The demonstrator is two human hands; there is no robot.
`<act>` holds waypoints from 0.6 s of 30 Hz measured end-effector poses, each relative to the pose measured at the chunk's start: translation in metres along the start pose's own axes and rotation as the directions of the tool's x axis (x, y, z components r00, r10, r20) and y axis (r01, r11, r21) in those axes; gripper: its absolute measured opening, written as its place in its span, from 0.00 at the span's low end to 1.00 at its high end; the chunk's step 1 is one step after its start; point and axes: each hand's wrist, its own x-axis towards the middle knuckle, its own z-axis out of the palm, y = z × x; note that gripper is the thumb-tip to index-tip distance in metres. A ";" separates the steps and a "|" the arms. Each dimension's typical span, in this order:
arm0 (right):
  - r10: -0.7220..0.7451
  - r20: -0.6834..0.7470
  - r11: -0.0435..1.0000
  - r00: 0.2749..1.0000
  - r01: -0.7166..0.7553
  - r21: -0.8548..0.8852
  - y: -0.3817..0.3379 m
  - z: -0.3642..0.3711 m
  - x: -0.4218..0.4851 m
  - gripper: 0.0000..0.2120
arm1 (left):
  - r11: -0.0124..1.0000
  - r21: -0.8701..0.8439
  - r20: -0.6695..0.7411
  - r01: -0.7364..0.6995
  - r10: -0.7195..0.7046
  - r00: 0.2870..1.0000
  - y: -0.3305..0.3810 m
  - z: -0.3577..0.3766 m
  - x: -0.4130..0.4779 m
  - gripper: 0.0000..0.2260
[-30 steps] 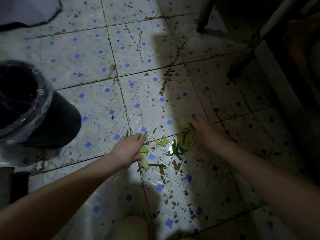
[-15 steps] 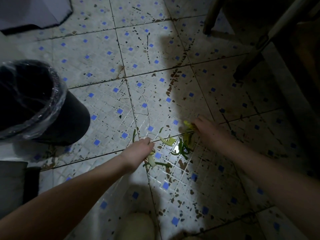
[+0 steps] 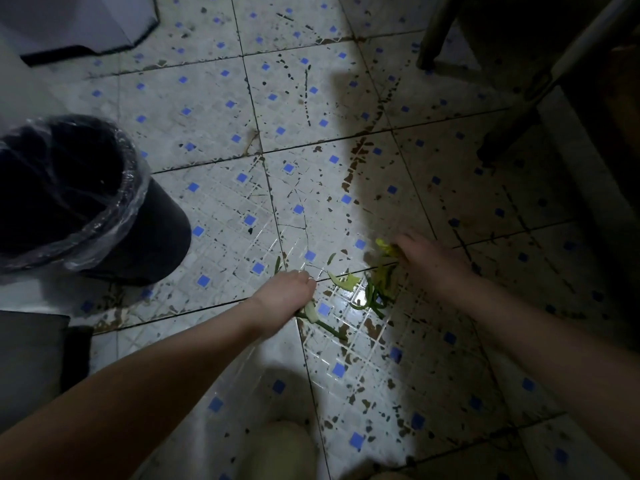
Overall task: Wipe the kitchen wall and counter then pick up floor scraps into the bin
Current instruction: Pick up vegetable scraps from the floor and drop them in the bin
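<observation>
The black bin [image 3: 156,237], lined with a clear plastic bag, is standing on the left of the tiled floor [image 3: 214,109], well apart from the mess. A white panel [image 3: 79,22] is lying across the top left corner, and something grey [image 3: 31,358] is sitting at the lower left edge. Dark furniture legs [image 3: 433,36] are crowding the top right, with a pale pole [image 3: 568,60] slanting beside them. A broad shadow is falling over the right half of the floor and darkening everything there. The tiles are white with small blue squares and are showing brown stains and chips all over.

The vegetable scraps [image 3: 375,299] are lying on a glossy patch of tile between the two hands. They are thin dark green strips curling over one another, plus a few pale yellow-green peelings.

The left hand [image 3: 284,296] is pressing down on the floor with its fingers curled under. A pale peeling [image 3: 310,311] is poking out from beneath it, and I cannot tell whether its grip is closing on that piece.

The right hand [image 3: 429,261] is reaching in from the shadow, its fingertips touching a bright yellow bit [image 3: 384,244]. It is too dark to tell whether that grip is pinching the bit or just resting on it.
</observation>
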 end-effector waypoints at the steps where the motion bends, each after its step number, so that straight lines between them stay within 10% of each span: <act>1: -0.012 -0.011 1.000 1.000 0.012 -0.006 -0.001 0.000 0.000 0.12 | 0.999 0.052 0.028 -0.006 0.005 1.000 -0.001 -0.002 0.002 0.24; 18: -0.146 -0.178 0.989 0.973 0.145 -0.021 -0.033 -0.023 0.026 0.12 | 0.986 0.023 -0.206 0.163 -0.154 0.966 -0.043 -0.078 -0.013 0.22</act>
